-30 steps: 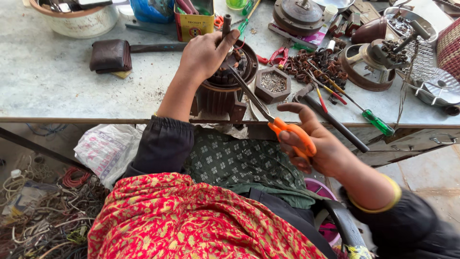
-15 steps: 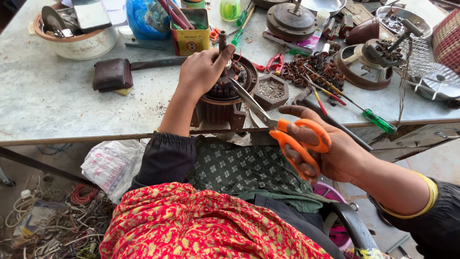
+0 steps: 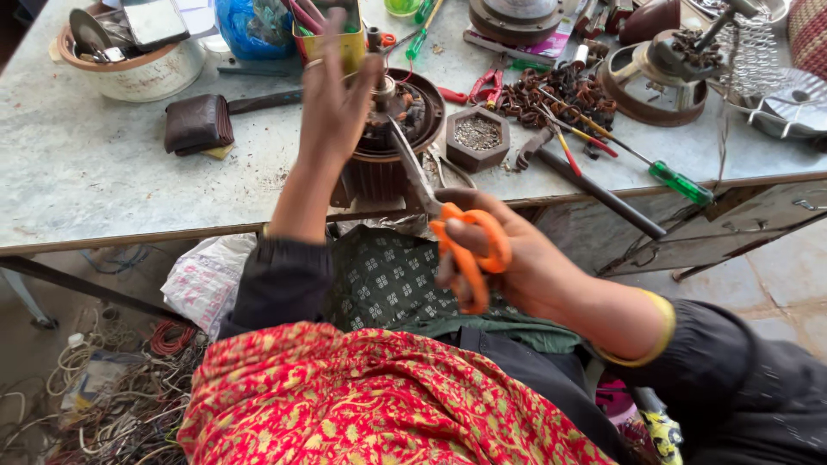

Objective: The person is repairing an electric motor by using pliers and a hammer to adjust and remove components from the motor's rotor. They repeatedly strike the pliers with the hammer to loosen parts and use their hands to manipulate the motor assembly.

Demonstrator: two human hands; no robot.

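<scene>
A dark round motor part point(image 3: 392, 142) with copper windings stands at the near edge of the grey table point(image 3: 103, 181). My left hand point(image 3: 336, 99) rests on its top, fingers spread over the windings beside the upright shaft. My right hand point(image 3: 508, 258) grips orange-handled scissors point(image 3: 448, 224) just in front of the table edge. Their blades point up and away into the motor part's top, right next to my left hand.
A hexagonal dish point(image 3: 476, 138), red pliers point(image 3: 482, 86), screwdrivers point(image 3: 637, 159), a black rod point(image 3: 603, 198) and other motor parts point(image 3: 663, 73) crowd the right. A hammer point(image 3: 202, 120) and a bowl of tools point(image 3: 129, 60) lie left. Tangled wires point(image 3: 103, 387) cover the floor.
The scissors have swung up and in, so their blades now reach the motor part's top. My left hand has lifted its fingers higher on the windings. The view has come closer.
</scene>
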